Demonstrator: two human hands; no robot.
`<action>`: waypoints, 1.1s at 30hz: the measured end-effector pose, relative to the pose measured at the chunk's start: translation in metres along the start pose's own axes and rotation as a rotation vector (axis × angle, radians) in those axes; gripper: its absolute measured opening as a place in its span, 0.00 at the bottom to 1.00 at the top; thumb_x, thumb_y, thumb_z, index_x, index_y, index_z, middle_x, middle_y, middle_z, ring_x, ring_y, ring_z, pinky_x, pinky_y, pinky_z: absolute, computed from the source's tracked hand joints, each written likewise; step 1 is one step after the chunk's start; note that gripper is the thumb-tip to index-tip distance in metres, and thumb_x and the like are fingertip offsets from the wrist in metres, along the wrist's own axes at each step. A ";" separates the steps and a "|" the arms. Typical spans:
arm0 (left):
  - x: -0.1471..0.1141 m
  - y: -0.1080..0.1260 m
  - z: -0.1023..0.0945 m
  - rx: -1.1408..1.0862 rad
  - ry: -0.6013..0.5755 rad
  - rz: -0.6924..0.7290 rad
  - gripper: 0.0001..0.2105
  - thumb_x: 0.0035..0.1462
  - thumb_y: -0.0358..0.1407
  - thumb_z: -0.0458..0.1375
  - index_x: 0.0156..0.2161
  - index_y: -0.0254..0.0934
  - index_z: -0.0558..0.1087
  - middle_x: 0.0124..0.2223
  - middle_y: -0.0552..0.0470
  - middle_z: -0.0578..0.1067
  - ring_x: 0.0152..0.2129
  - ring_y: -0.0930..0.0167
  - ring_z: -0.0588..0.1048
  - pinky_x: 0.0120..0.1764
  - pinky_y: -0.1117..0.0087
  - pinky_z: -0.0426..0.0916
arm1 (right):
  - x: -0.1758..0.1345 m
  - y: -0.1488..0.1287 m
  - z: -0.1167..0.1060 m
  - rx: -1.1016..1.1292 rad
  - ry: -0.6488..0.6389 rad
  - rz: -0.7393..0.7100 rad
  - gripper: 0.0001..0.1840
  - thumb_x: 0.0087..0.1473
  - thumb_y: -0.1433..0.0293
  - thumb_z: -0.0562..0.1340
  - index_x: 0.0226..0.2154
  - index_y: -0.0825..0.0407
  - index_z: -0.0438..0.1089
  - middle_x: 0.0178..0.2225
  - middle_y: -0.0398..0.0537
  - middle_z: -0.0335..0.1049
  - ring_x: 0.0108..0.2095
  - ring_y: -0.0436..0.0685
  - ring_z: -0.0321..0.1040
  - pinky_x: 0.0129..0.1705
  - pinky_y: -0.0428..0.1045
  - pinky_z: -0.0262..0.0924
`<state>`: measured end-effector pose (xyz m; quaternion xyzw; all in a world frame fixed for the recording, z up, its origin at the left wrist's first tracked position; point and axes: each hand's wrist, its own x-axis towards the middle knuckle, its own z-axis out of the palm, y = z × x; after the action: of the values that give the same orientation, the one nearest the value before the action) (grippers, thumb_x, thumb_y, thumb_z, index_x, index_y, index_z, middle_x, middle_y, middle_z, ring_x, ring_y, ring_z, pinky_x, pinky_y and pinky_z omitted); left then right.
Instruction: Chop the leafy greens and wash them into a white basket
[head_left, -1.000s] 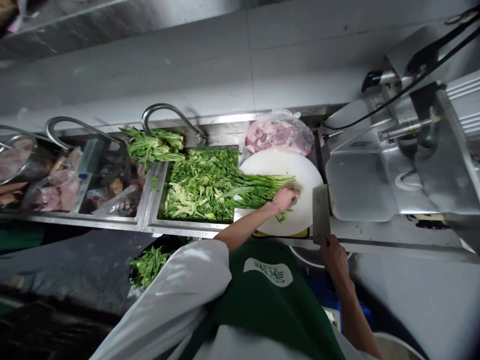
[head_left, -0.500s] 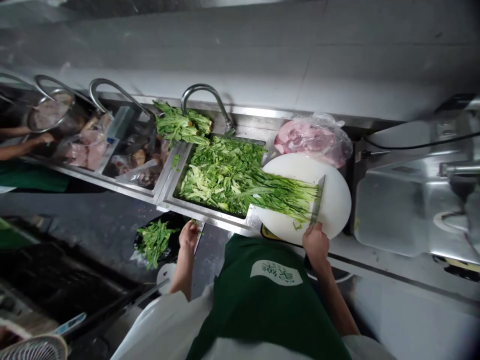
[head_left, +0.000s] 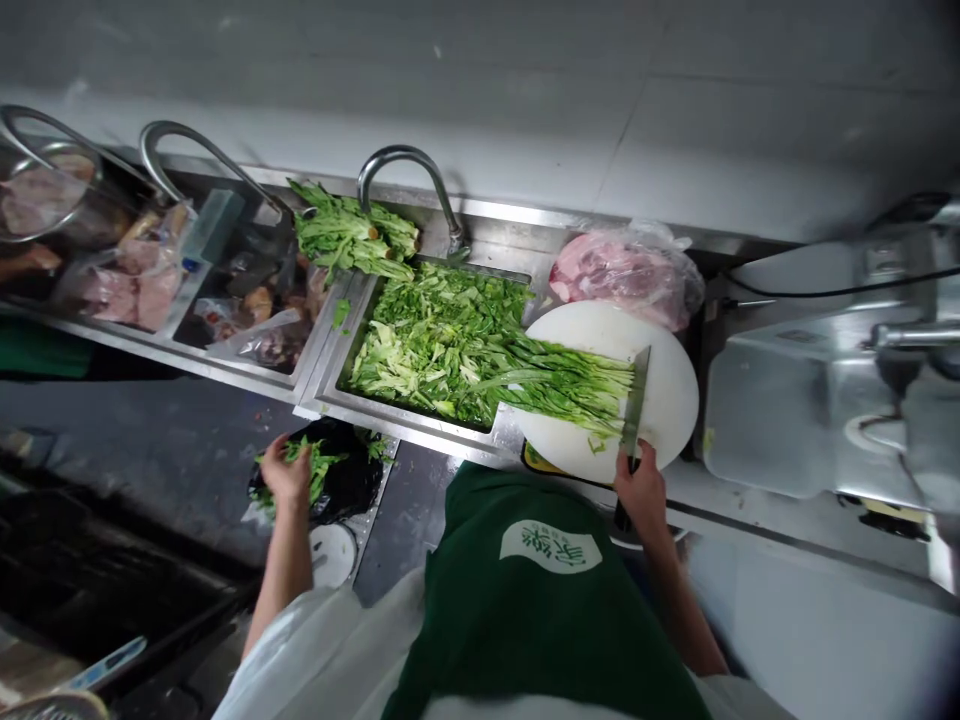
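My right hand [head_left: 642, 490] is wrapped round the dark handle of a kitchen knife [head_left: 636, 400]. Its blade stands on a round white cutting board [head_left: 671, 385], against the cut ends of a bunch of long leafy greens [head_left: 574, 385]. These stalks reach left over the edge of a sink [head_left: 401, 418] full of chopped greens [head_left: 442, 345]. Low on the left, my left hand [head_left: 287, 472] is over leafy greens [head_left: 321, 470] in a black plastic bag [head_left: 356, 470]. Its thumb and fingers are apart; whether it touches the leaves I cannot tell.
A whole bunch of greens [head_left: 352, 235] lies behind the sink by the tap [head_left: 405, 155]. Bagged pink meat [head_left: 626, 275] sits behind the board. Further left, another person's hand [head_left: 30, 262] is near sinks with bagged meat [head_left: 131, 285]. A metal basin [head_left: 772, 420] stands right.
My left hand has moved left from beside the sink's front edge to over the greens in the black bag, and its fingers have spread. The knife stays at the cut ends.
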<state>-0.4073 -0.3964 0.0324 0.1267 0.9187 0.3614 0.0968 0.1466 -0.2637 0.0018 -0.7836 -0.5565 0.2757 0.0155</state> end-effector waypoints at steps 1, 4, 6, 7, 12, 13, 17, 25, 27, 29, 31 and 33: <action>-0.009 0.022 0.031 -0.006 -0.091 0.111 0.14 0.44 0.31 0.64 0.39 0.36 0.73 0.37 0.51 0.76 0.40 0.61 0.74 0.47 0.62 0.69 | -0.002 0.003 0.001 0.048 -0.003 0.015 0.28 0.67 0.60 0.51 0.62 0.59 0.61 0.37 0.56 0.75 0.34 0.59 0.71 0.38 0.49 0.58; -0.077 0.100 0.140 -0.073 -0.561 0.605 0.16 0.56 0.37 0.61 0.49 0.35 0.76 0.50 0.41 0.78 0.49 0.58 0.75 0.55 0.58 0.67 | -0.005 0.014 0.000 0.137 0.002 0.047 0.26 0.66 0.59 0.50 0.55 0.61 0.67 0.33 0.55 0.74 0.31 0.58 0.68 0.35 0.48 0.57; -0.141 0.149 0.208 0.013 -0.836 1.001 0.27 0.57 0.42 0.64 0.61 0.38 0.71 0.62 0.39 0.71 0.60 0.55 0.68 0.62 0.55 0.60 | -0.005 0.023 -0.005 0.132 0.052 0.058 0.24 0.66 0.62 0.50 0.52 0.61 0.69 0.33 0.56 0.73 0.30 0.58 0.67 0.34 0.49 0.55; -0.171 0.168 0.236 0.113 -0.919 1.174 0.38 0.51 0.46 0.69 0.66 0.39 0.66 0.68 0.37 0.63 0.65 0.50 0.61 0.65 0.51 0.56 | -0.005 0.027 -0.008 0.111 0.079 0.061 0.22 0.67 0.63 0.50 0.52 0.61 0.69 0.34 0.56 0.73 0.30 0.58 0.66 0.34 0.49 0.53; -0.250 0.208 0.323 0.573 -0.974 1.622 0.62 0.30 0.48 0.80 0.71 0.47 0.57 0.74 0.36 0.48 0.68 0.35 0.46 0.63 0.33 0.43 | -0.011 0.047 -0.019 -0.011 0.078 0.125 0.19 0.69 0.64 0.49 0.50 0.59 0.68 0.37 0.57 0.74 0.32 0.57 0.65 0.34 0.48 0.47; -0.250 0.210 0.331 0.600 -0.957 1.631 0.61 0.34 0.50 0.78 0.72 0.47 0.55 0.72 0.34 0.51 0.66 0.35 0.51 0.63 0.34 0.45 | -0.011 0.049 -0.019 -0.022 0.063 0.141 0.19 0.70 0.64 0.49 0.50 0.58 0.68 0.36 0.57 0.74 0.32 0.56 0.65 0.34 0.48 0.46; -0.249 0.217 0.349 0.652 -0.874 1.546 0.55 0.49 0.56 0.69 0.74 0.36 0.49 0.63 0.29 0.65 0.56 0.46 0.66 0.59 0.48 0.58 | -0.007 0.042 -0.015 -0.038 0.025 0.120 0.19 0.71 0.64 0.48 0.51 0.59 0.66 0.35 0.55 0.74 0.30 0.55 0.65 0.34 0.48 0.45; -0.249 0.222 0.330 0.787 -0.799 1.453 0.67 0.41 0.65 0.68 0.75 0.42 0.34 0.70 0.31 0.54 0.62 0.43 0.58 0.63 0.40 0.50 | 0.014 0.032 -0.029 -0.107 -0.002 -0.093 0.13 0.70 0.67 0.52 0.47 0.58 0.67 0.29 0.50 0.72 0.25 0.52 0.60 0.31 0.48 0.40; -0.232 0.220 0.323 0.808 -0.830 1.382 0.67 0.41 0.67 0.67 0.75 0.42 0.33 0.72 0.31 0.50 0.65 0.41 0.54 0.63 0.37 0.49 | 0.014 0.029 -0.037 -0.113 0.047 -0.111 0.14 0.70 0.67 0.51 0.48 0.59 0.66 0.29 0.52 0.73 0.25 0.52 0.61 0.31 0.48 0.41; -0.216 0.214 0.318 0.835 -0.885 1.320 0.69 0.40 0.67 0.67 0.75 0.42 0.32 0.73 0.32 0.47 0.67 0.40 0.49 0.64 0.35 0.47 | 0.014 0.019 -0.042 -0.114 0.088 -0.138 0.16 0.70 0.66 0.50 0.50 0.59 0.65 0.30 0.54 0.74 0.26 0.54 0.63 0.31 0.48 0.42; -0.204 0.205 0.313 0.864 -0.938 1.287 0.71 0.38 0.66 0.68 0.75 0.41 0.30 0.74 0.34 0.44 0.69 0.39 0.44 0.64 0.34 0.46 | 0.016 0.001 -0.042 -0.117 0.088 -0.168 0.17 0.71 0.65 0.49 0.51 0.58 0.64 0.31 0.54 0.75 0.28 0.55 0.67 0.31 0.48 0.45; -0.200 0.195 0.311 0.874 -0.949 1.284 0.72 0.37 0.64 0.70 0.75 0.42 0.29 0.75 0.35 0.43 0.70 0.39 0.41 0.64 0.34 0.46 | 0.021 -0.021 -0.036 -0.134 0.031 -0.188 0.17 0.71 0.65 0.48 0.50 0.57 0.64 0.32 0.55 0.75 0.31 0.56 0.70 0.32 0.47 0.48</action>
<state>-0.1017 -0.1197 -0.0402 0.7749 0.5903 -0.1250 0.1884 0.1495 -0.2274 0.0307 -0.7315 -0.6444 0.2229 -0.0027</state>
